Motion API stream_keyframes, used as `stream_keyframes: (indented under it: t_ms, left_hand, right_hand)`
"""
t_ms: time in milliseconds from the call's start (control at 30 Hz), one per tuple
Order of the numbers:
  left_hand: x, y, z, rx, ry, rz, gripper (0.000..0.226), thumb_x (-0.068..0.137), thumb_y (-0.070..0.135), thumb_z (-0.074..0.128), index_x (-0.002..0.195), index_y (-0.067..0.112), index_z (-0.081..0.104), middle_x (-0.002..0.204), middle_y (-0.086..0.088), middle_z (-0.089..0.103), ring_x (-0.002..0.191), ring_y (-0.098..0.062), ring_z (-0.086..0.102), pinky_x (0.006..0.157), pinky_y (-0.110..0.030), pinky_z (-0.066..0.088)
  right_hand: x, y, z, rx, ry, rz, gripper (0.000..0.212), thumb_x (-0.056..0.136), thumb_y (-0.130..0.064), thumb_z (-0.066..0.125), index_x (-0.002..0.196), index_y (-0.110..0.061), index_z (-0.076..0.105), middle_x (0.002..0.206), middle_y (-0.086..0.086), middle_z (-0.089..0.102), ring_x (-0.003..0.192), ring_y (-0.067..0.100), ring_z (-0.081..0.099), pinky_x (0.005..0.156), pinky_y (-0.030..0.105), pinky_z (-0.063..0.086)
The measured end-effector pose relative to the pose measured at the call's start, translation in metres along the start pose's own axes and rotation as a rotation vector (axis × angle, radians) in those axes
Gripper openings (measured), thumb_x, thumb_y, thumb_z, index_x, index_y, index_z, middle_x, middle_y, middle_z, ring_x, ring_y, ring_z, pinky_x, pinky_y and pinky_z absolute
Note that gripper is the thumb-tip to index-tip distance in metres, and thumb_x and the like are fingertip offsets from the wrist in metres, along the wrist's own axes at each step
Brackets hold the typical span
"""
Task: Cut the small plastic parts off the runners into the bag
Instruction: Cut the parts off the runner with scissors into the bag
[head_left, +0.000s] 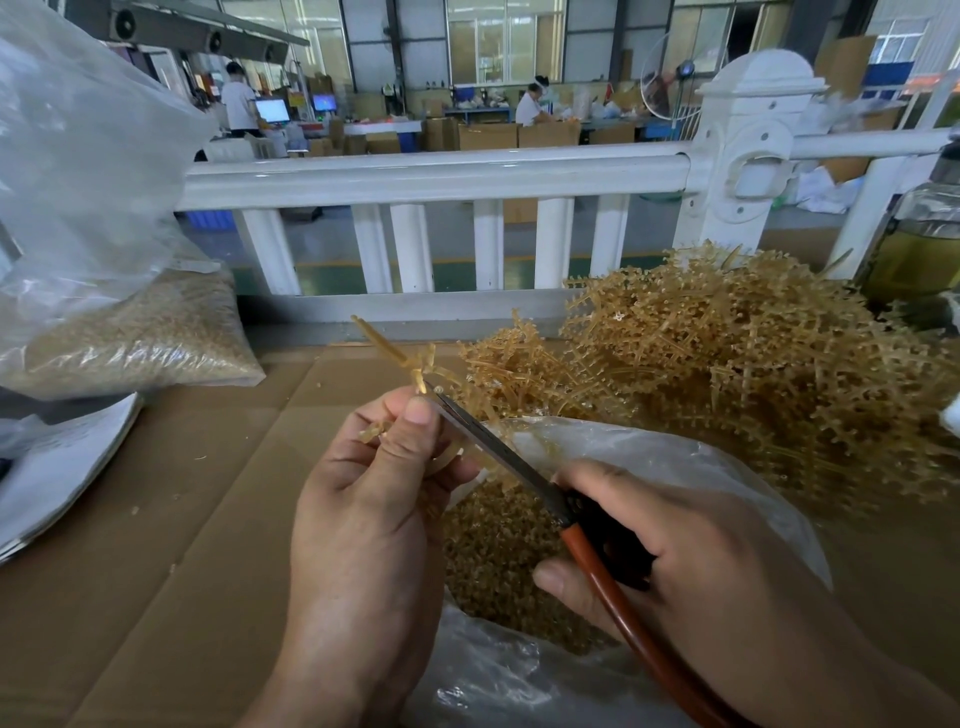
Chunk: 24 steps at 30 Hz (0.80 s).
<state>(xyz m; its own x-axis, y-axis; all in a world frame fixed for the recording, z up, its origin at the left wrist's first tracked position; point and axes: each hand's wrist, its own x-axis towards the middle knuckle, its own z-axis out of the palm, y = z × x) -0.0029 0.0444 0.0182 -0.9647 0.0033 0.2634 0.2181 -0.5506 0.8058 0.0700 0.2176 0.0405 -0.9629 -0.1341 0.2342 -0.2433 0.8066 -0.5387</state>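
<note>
Cardboard (208, 519) w/ runner pile (753, 374), bag (701, 467), fuller bag (130, 343), poss. papers (62, 467)

A head-worn wide-angle camera looks forward and down, close above the left hand (363, 519) and right hand (701, 561).

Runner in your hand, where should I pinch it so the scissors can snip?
Probably best to pinch the runner low on its stem, coming from the left and below, as the left hand does. Its top pokes up free, and the scissors in the right hand reach in from the right, over the open bag.
</note>
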Motion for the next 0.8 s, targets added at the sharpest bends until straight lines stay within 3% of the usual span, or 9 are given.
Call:
stream_keyframes:
  t_ms: [167,333,533,700,800]
  left_hand:
    - [-0.0007,0.0007,0.0008,-0.008,-0.002,0.009,0.009,0.089,0.026,0.065,0.082,0.025,0.072,0.081,0.006,0.069,0.072,-0.006,0.065,0.065,-0.023,0.055]
    - [-0.0014,0.0008,0.0014,-0.021,0.002,0.013,0.008,0.088,0.026,0.066,0.082,0.025,0.072,0.083,0.005,0.070,0.074,-0.006,0.066,0.065,-0.023,0.056]
    - [-0.0008,0.0001,0.0014,-0.022,0.007,0.004,0.009,0.088,0.025,0.065,0.082,0.025,0.072,0.085,0.004,0.070,0.077,-0.008,0.067,0.066,-0.024,0.056]
    - [-0.0010,0.0005,0.0030,-0.024,0.000,0.005,0.013,0.089,0.024,0.064,0.079,0.026,0.073,0.085,0.004,0.072,0.077,-0.007,0.067,0.065,-0.024,0.056]
    - [-0.0010,0.0008,0.0033,-0.025,-0.005,0.003,0.014,0.089,0.024,0.063,0.078,0.026,0.072,0.082,0.005,0.070,0.075,-0.007,0.066,0.065,-0.024,0.056]
  right_hand:
    - [0.0004,-0.0015,-0.0006,0.023,0.011,0.003,0.059,0.070,-0.080,0.048,0.121,-0.051,0.044,0.098,-0.033,0.060,0.086,-0.008,0.061,0.075,0.010,0.046]
    - [0.0000,-0.0025,0.0009,0.019,0.017,0.017,0.060,0.070,-0.077,0.054,0.122,-0.050,0.041,0.097,-0.031,0.060,0.084,-0.007,0.061,0.073,0.014,0.047]
    - [0.0005,-0.0032,-0.0003,-0.027,0.022,0.033,0.059,0.069,-0.082,0.044,0.119,-0.051,0.040,0.100,-0.033,0.057,0.085,-0.008,0.059,0.073,0.012,0.046]
    - [0.0013,-0.0026,-0.0019,-0.065,0.034,0.029,0.058,0.070,-0.084,0.040,0.114,-0.047,0.046,0.078,-0.021,0.062,0.081,-0.004,0.060,0.070,0.016,0.047]
    - [0.0003,-0.0026,-0.0029,-0.071,0.056,0.024,0.058,0.072,-0.085,0.043,0.114,-0.045,0.049,0.082,-0.024,0.062,0.082,-0.008,0.058,0.074,0.010,0.045]
